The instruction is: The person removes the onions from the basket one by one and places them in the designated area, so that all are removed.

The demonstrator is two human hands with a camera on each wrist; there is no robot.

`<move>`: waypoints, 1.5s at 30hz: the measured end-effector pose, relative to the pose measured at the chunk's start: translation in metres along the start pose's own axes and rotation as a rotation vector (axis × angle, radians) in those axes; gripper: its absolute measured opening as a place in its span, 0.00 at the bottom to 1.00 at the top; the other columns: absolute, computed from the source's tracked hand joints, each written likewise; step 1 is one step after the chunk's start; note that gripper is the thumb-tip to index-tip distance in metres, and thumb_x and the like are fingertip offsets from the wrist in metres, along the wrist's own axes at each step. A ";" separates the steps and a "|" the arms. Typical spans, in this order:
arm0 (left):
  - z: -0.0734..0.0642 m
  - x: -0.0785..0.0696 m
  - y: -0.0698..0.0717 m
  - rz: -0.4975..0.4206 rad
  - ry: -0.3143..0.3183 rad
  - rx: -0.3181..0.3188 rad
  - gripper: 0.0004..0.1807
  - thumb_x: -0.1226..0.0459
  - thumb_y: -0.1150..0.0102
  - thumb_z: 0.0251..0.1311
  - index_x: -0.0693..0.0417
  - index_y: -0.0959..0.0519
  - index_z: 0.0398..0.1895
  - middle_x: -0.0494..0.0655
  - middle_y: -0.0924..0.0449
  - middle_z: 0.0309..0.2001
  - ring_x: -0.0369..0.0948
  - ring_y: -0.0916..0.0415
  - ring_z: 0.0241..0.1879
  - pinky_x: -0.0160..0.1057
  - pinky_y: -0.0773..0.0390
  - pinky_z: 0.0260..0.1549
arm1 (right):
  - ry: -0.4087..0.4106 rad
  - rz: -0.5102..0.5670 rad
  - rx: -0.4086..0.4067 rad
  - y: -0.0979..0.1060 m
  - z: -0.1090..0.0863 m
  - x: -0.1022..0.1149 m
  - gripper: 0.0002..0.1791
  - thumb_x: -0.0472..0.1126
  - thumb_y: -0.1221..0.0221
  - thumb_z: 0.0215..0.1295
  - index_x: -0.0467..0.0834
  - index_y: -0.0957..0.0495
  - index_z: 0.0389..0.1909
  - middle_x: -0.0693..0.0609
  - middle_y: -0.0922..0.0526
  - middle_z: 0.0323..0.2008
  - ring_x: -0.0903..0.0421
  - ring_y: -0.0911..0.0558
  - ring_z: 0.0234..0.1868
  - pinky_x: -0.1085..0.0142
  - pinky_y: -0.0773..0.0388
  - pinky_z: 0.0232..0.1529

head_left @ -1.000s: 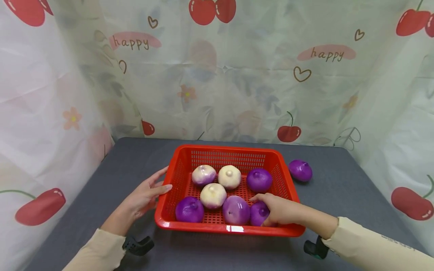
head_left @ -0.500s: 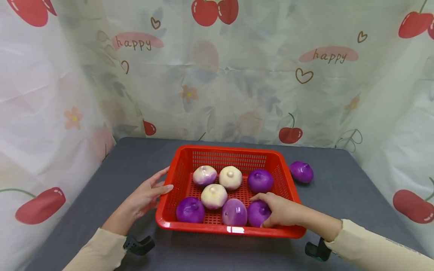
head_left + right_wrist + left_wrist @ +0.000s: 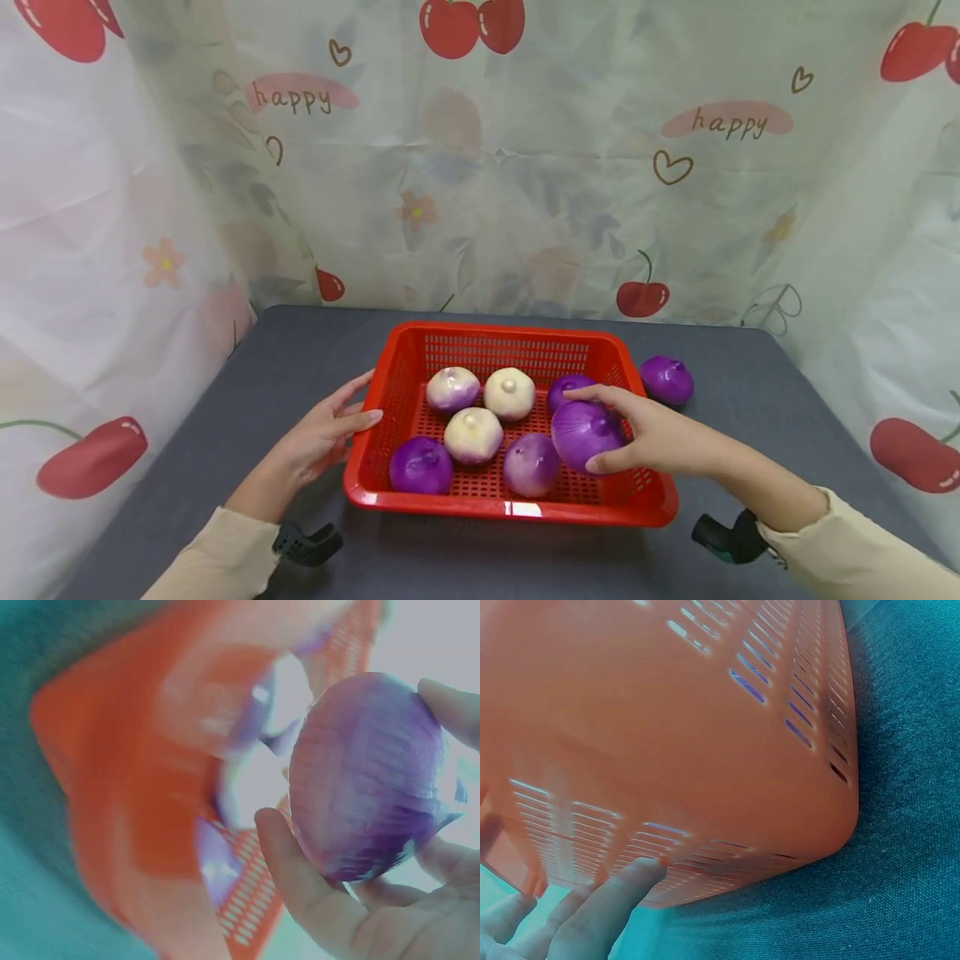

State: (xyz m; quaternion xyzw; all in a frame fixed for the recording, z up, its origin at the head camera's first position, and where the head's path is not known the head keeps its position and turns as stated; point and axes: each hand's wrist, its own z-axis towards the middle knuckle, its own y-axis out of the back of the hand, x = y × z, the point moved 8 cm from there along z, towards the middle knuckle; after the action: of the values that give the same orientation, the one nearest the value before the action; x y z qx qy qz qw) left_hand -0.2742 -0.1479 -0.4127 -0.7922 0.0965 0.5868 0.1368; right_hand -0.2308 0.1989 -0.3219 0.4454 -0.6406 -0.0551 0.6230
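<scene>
My right hand point(image 3: 652, 433) grips a purple onion point(image 3: 585, 435) between thumb and fingers, raised above the right part of a red plastic basket point(image 3: 510, 506). In the right wrist view, the glossy onion point(image 3: 367, 776) fills the grasp, its pointed tip toward the palm. My left hand point(image 3: 322, 433) rests against the basket's left side, thumb at the rim, fingers fairly straight along the outer wall. Inside the basket lie a purple onion point(image 3: 421, 465) at front left, a paler purple one point(image 3: 532, 464) at front, another point(image 3: 570, 390) partly hidden behind my right hand, and several white-and-purple bulbs point(image 3: 472, 434).
One more purple onion point(image 3: 667, 380) lies on the dark grey table point(image 3: 720, 375) just outside the basket's right side. A cherry-print curtain point(image 3: 495, 208) encloses the back and both sides of the table.
My right hand has lifted the purple onion up from the basket's front right. The paler onion beside it has rolled slightly right. My left hand stays in place.
</scene>
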 end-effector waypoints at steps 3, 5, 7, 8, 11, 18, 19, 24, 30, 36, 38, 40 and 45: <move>0.000 -0.001 0.000 -0.003 -0.004 0.006 0.44 0.60 0.40 0.64 0.37 0.54 0.77 0.60 0.39 0.71 0.53 0.23 0.57 0.53 0.20 0.48 | 0.005 0.046 -0.034 0.014 -0.004 -0.002 0.41 0.47 0.30 0.55 0.54 0.39 0.69 0.40 0.34 0.63 0.45 0.24 0.54 0.57 0.17 0.44; 0.000 -0.001 0.000 -0.003 -0.008 0.011 0.44 0.60 0.40 0.64 0.37 0.54 0.77 0.60 0.38 0.71 0.53 0.23 0.57 0.53 0.20 0.48 | 0.026 0.086 -0.066 0.025 -0.007 -0.003 0.42 0.45 0.31 0.56 0.50 0.42 0.69 0.38 0.34 0.63 0.43 0.25 0.55 0.58 0.17 0.45; 0.000 -0.002 0.000 -0.002 -0.009 0.012 0.44 0.60 0.40 0.64 0.37 0.54 0.77 0.60 0.38 0.70 0.53 0.23 0.57 0.53 0.20 0.48 | 0.048 0.126 -0.110 0.037 -0.010 -0.003 0.42 0.43 0.32 0.57 0.45 0.43 0.69 0.36 0.35 0.62 0.41 0.27 0.58 0.59 0.16 0.45; 0.000 -0.002 0.000 -0.002 -0.009 0.012 0.44 0.60 0.40 0.64 0.37 0.54 0.77 0.60 0.38 0.70 0.53 0.23 0.57 0.53 0.20 0.48 | 0.061 0.147 -0.132 0.043 -0.012 -0.004 0.41 0.41 0.33 0.58 0.43 0.44 0.68 0.36 0.35 0.62 0.40 0.28 0.59 0.59 0.17 0.46; 0.000 -0.001 0.000 -0.002 -0.008 0.008 0.44 0.60 0.40 0.64 0.38 0.54 0.77 0.60 0.38 0.70 0.53 0.23 0.57 0.53 0.20 0.48 | 0.063 0.180 -0.210 0.060 -0.017 -0.009 0.39 0.40 0.34 0.59 0.43 0.44 0.68 0.38 0.35 0.62 0.40 0.31 0.61 0.61 0.17 0.45; -0.001 0.000 -0.001 -0.009 -0.007 -0.003 0.43 0.60 0.40 0.64 0.38 0.53 0.77 0.60 0.38 0.70 0.53 0.22 0.56 0.53 0.20 0.48 | 0.085 0.174 -0.348 0.094 -0.023 -0.030 0.38 0.38 0.38 0.64 0.50 0.44 0.72 0.47 0.38 0.63 0.56 0.28 0.56 0.69 0.18 0.45; -0.001 0.000 0.000 -0.010 -0.007 -0.006 0.43 0.60 0.40 0.64 0.38 0.53 0.77 0.60 0.38 0.70 0.53 0.22 0.56 0.54 0.20 0.48 | 0.081 0.174 -0.364 0.098 -0.024 -0.035 0.38 0.38 0.39 0.65 0.52 0.45 0.73 0.48 0.38 0.63 0.60 0.28 0.55 0.70 0.19 0.45; -0.001 -0.001 0.000 -0.013 -0.004 -0.003 0.44 0.60 0.40 0.63 0.39 0.53 0.77 0.61 0.37 0.70 0.53 0.22 0.56 0.53 0.20 0.48 | 0.073 0.231 -0.452 0.116 -0.027 -0.060 0.39 0.37 0.41 0.67 0.58 0.48 0.74 0.56 0.34 0.56 0.70 0.25 0.50 0.76 0.21 0.44; -0.001 -0.001 0.000 -0.018 -0.001 0.004 0.44 0.60 0.40 0.64 0.39 0.53 0.77 0.61 0.37 0.70 0.52 0.21 0.54 0.53 0.20 0.48 | -0.001 0.403 -0.516 0.132 -0.028 -0.097 0.34 0.38 0.42 0.68 0.61 0.49 0.66 0.36 0.49 0.66 0.67 0.28 0.48 0.76 0.19 0.40; 0.000 -0.001 0.001 -0.019 -0.002 0.002 0.43 0.61 0.40 0.64 0.39 0.53 0.77 0.62 0.38 0.70 0.52 0.21 0.54 0.54 0.19 0.47 | -0.048 0.500 -0.572 0.141 -0.029 -0.129 0.33 0.39 0.40 0.66 0.61 0.48 0.62 0.29 0.63 0.70 0.59 0.34 0.51 0.78 0.20 0.40; 0.000 -0.001 0.001 -0.020 0.002 -0.001 0.43 0.61 0.41 0.64 0.38 0.53 0.77 0.61 0.38 0.70 0.52 0.21 0.54 0.54 0.19 0.47 | -0.063 0.518 -0.590 0.143 -0.029 -0.138 0.34 0.39 0.39 0.65 0.60 0.47 0.64 0.29 0.64 0.69 0.56 0.36 0.53 0.80 0.21 0.40; 0.000 -0.001 0.001 -0.021 0.005 -0.005 0.43 0.61 0.41 0.64 0.38 0.53 0.77 0.61 0.38 0.70 0.52 0.21 0.54 0.54 0.19 0.47 | -0.090 0.513 -0.611 0.145 -0.030 -0.149 0.36 0.41 0.39 0.65 0.58 0.48 0.67 0.30 0.64 0.68 0.53 0.37 0.55 0.80 0.21 0.39; -0.001 -0.002 0.001 -0.023 0.011 -0.010 0.43 0.61 0.40 0.64 0.38 0.52 0.77 0.61 0.37 0.70 0.53 0.21 0.55 0.54 0.20 0.48 | -0.177 0.459 -0.668 0.149 -0.029 -0.184 0.45 0.45 0.38 0.64 0.54 0.54 0.76 0.30 0.61 0.68 0.42 0.38 0.60 0.81 0.21 0.38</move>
State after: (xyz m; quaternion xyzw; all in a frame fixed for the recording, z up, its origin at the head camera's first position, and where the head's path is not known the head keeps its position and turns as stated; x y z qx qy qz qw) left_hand -0.2745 -0.1487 -0.4111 -0.7972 0.0852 0.5813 0.1391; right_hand -0.3124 0.4194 -0.3601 0.0579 -0.7211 -0.1579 0.6721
